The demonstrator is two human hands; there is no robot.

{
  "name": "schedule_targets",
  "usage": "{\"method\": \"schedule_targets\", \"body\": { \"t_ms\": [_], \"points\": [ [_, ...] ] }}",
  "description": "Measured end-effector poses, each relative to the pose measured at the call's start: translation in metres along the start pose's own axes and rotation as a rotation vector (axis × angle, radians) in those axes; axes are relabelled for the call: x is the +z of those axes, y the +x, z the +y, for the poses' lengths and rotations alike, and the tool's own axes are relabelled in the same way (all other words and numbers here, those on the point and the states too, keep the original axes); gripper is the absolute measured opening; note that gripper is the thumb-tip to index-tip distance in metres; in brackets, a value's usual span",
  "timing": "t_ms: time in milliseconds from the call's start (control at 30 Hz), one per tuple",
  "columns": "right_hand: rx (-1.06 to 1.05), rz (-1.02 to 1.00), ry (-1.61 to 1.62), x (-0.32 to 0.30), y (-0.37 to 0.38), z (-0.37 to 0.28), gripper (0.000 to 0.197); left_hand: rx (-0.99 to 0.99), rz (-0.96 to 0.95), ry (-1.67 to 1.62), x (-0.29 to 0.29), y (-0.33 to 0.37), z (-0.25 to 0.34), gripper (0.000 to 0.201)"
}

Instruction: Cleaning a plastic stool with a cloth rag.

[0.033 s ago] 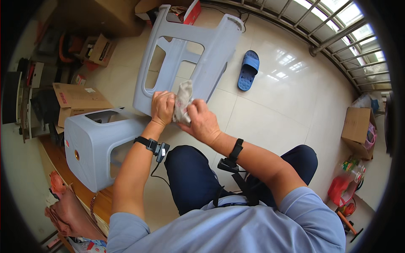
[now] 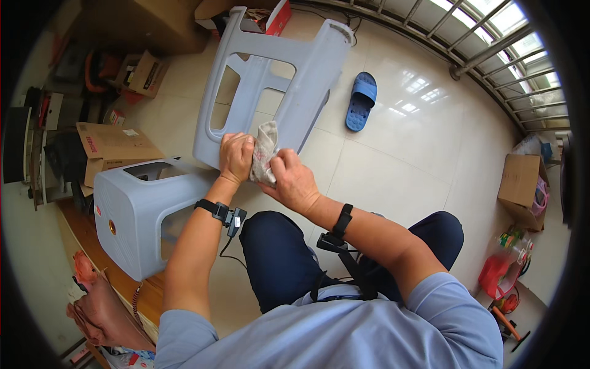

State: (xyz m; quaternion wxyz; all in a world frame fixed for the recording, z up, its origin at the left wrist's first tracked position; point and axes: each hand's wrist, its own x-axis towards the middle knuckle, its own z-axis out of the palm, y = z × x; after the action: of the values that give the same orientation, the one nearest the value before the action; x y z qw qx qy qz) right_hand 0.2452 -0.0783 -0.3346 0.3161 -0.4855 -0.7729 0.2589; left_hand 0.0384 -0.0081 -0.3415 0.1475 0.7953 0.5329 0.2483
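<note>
A light blue-grey plastic stool [image 2: 315, 80] lies tipped in front of me, its legs pointing away and its seat end close to my hands. My left hand [image 2: 236, 157] is closed at the near end of this stool, with its fingertips partly hidden. A crumpled off-white rag [image 2: 265, 149] with faint reddish marks lies against the stool between my hands. My right hand [image 2: 296, 184] is closed on the rag's right side, its fingers bent. A second stool [image 2: 132, 209] of the same colour rests on its side, left of my left forearm.
One blue slipper [image 2: 361, 101] lies on the tiled floor beyond the stool. Cardboard boxes [image 2: 114, 144] stand at the left, and another box [image 2: 519, 190] at the right. A metal railing [image 2: 479, 64] runs along the far right. Red and green items [image 2: 501, 273] sit at lower right.
The rag and my right hand have shifted very slightly, the rag's upper tip now a little lower and its folds changed. My left hand stays in place.
</note>
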Motion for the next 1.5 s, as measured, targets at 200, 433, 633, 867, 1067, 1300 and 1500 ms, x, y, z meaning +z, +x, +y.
{"method": "schedule_targets", "body": {
  "t_ms": [200,433,633,867,1067,1300,1500],
  "points": [
    [0.018,0.066,-0.059,-0.005,0.033,0.024,0.054,-0.015,-0.038,0.065,-0.01,0.007,-0.005,0.046],
    [0.194,0.372,-0.333,-0.079,0.145,0.104,0.057,0.017,-0.025,0.071,-0.002,0.011,0.005,0.043],
    [0.126,0.184,-0.087,-0.021,0.064,0.043,0.058,0.028,0.025,0.079,-0.008,0.003,-0.005,0.042],
    [0.087,0.153,-0.27,-0.044,0.083,0.074,0.05,0.025,0.023,0.066,-0.008,0.004,0.0,0.041],
    [0.256,0.321,-0.435,-0.094,0.147,0.116,0.051,-0.002,0.036,0.087,-0.002,0.012,0.005,0.039],
    [-0.097,-0.188,-0.245,-0.025,0.013,0.054,0.051,0.003,0.035,0.092,-0.007,0.002,-0.003,0.038],
    [0.284,0.137,-0.336,-0.07,0.108,0.117,0.054,0.001,0.048,0.092,0.002,0.013,0.0,0.038]
  ]
}}
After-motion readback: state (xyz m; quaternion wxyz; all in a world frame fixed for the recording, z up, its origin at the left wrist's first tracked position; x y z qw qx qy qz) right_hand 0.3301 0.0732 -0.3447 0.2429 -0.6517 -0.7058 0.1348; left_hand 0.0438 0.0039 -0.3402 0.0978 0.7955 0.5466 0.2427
